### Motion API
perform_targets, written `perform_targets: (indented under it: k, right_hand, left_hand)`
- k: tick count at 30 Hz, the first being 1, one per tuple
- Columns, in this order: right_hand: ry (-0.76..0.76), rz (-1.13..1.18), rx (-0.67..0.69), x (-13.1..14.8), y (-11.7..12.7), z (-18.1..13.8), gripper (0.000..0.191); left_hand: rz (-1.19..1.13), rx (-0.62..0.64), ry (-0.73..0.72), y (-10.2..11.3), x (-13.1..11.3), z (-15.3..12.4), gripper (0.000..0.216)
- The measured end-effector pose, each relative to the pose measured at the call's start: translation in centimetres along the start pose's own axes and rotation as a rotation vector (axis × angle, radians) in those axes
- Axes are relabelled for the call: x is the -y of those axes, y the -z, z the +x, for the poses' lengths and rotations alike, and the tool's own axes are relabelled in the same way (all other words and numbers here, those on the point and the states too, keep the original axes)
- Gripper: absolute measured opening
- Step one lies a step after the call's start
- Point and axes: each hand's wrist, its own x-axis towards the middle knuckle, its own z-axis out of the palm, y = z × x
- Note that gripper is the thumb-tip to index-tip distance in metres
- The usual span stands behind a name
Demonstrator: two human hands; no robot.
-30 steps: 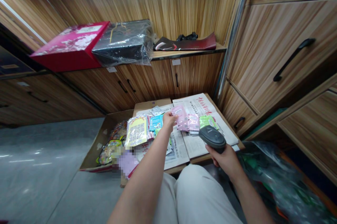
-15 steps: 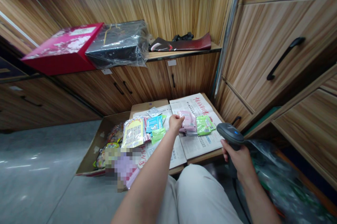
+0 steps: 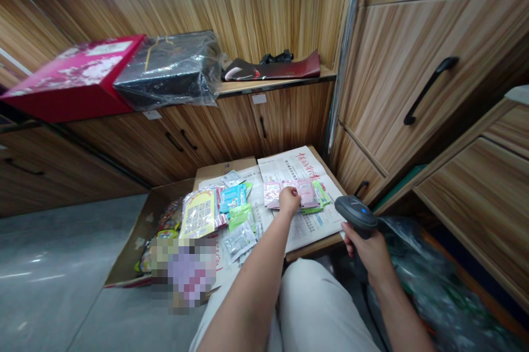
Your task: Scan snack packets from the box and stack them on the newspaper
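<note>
My left hand (image 3: 290,201) is closed on a pink packet (image 3: 306,191), its fingers pinching the near left part. That packet partly covers a green packet (image 3: 321,198) on the newspaper (image 3: 303,236). Another pink packet (image 3: 271,194) lies just left of my fingers. In my right hand (image 3: 372,253) is a dark grey barcode scanner (image 3: 356,214), gripped by its handle with a blue light on top. Left of my left arm lie a blue packet (image 3: 232,198), a second green packet (image 3: 240,215) and a silvery clear packet (image 3: 239,241).
A yellow-and-white printed packet (image 3: 198,213) lies by an open cardboard box (image 3: 134,244) of colourful packaged goods. Wooden cabinets (image 3: 289,115) stand behind. A pink box (image 3: 74,79) and a plastic-wrapped dark box (image 3: 165,71) rest on the shelf. Clear plastic bags (image 3: 438,280) lie at right.
My left hand has moved right with a pink packet, which now overlaps the green one; another pink packet shows where it was. The view has shifted slightly. My right hand still holds the scanner.
</note>
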Motion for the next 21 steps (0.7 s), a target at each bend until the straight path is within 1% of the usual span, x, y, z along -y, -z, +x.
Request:
perform_targets:
  k: [3, 5, 6, 8, 10, 12, 14, 18, 21]
  right_hand:
    - [-0.002, 0.001, -0.018, -0.1, 0.3, 0.3, 0.039]
    - [0.005, 0.011, -0.021, -0.1, 0.4, 0.3, 0.039]
    - [0.005, 0.019, -0.018, -0.1, 0.4, 0.4, 0.039]
    - [0.002, 0.032, -0.011, -0.1, 0.4, 0.4, 0.038]
    - [0.004, 0.039, -0.005, 0.0, 0.4, 0.4, 0.037]
    - [0.007, 0.037, -0.004, 0.0, 0.5, 0.4, 0.037]
    - [0.011, 0.03, -0.009, 0.1, 0.5, 0.4, 0.036]
    - [-0.003, 0.027, 0.006, 0.3, 0.6, 0.3, 0.035]
    - [-0.012, 0.02, 0.017, 0.3, 0.4, 0.2, 0.035]
  left_hand:
    - [0.328, -0.018, -0.12, 0.9, -0.5, -0.6, 0.024]
    - [0.516, 0.026, -0.256, 1.3, -0.9, -1.4, 0.031]
    - [0.598, 0.081, -0.342, 1.4, -1.1, -1.8, 0.034]
    - [0.73, 0.228, -0.504, 1.3, -1.1, -2.6, 0.036]
    - [0.82, 0.345, -0.597, 0.8, -0.9, -3.2, 0.041]
    - [0.882, 0.392, -0.618, 0.2, -0.4, -3.5, 0.054]
    - [0.921, 0.398, -0.608, -0.3, 0.0, -3.5, 0.061]
    - [0.932, 0.403, -0.585, -0.4, 0.1, -3.6, 0.061]
    - [0.902, 0.387, -0.591, 0.5, -0.5, -3.6, 0.063]
